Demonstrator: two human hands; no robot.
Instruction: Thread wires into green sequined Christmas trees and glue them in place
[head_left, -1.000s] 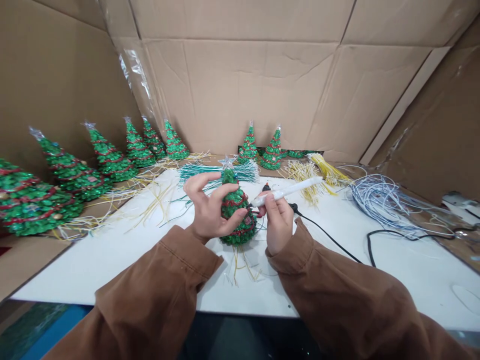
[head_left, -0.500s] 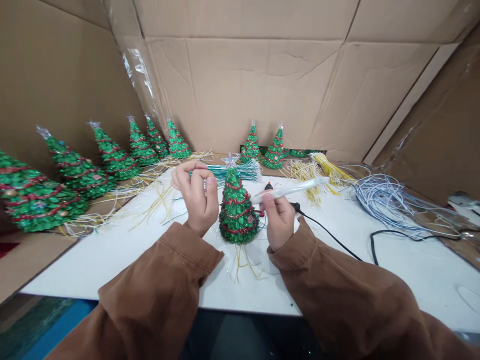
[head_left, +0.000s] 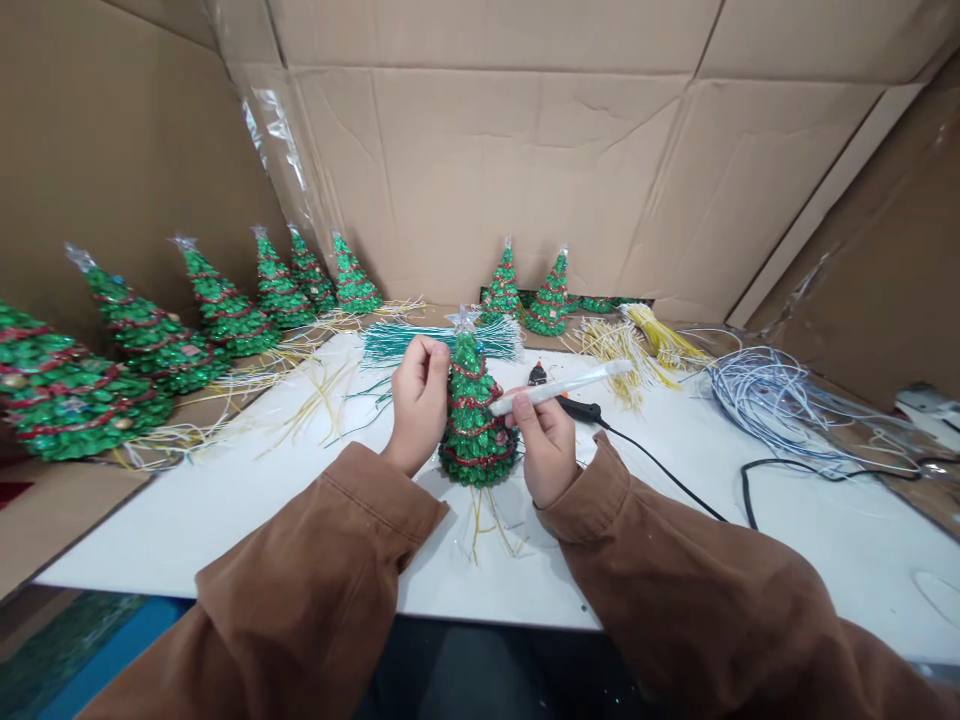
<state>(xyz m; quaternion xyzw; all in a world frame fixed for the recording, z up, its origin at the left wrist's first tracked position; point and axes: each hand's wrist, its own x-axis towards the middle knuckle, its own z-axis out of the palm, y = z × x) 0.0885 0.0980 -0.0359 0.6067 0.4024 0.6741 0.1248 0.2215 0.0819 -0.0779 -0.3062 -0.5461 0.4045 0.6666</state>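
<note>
A small green tree point(head_left: 471, 420) with red garlands and a clear star on top stands upright on the white board, thin yellow wires coming out below its base. At its left side is my left hand point(head_left: 421, 400), fingers curled together near the upper part; what they hold, if anything, is too small to tell. My right hand point(head_left: 549, 440) grips a whitish translucent stick point(head_left: 574, 384), whose left end is at the tree's right side.
Several similar trees point(head_left: 223, 305) line the left and back. Green wires point(head_left: 397, 340), yellow wires point(head_left: 664, 335) and a coil of pale wire point(head_left: 765, 400) lie behind and right. A black-handled tool point(head_left: 581, 409) with a cord is behind my right hand.
My left hand has moved right, to the tree, and its fingers have drawn together. My right hand has shifted slightly left and down with the stick, bringing its end to the tree.
</note>
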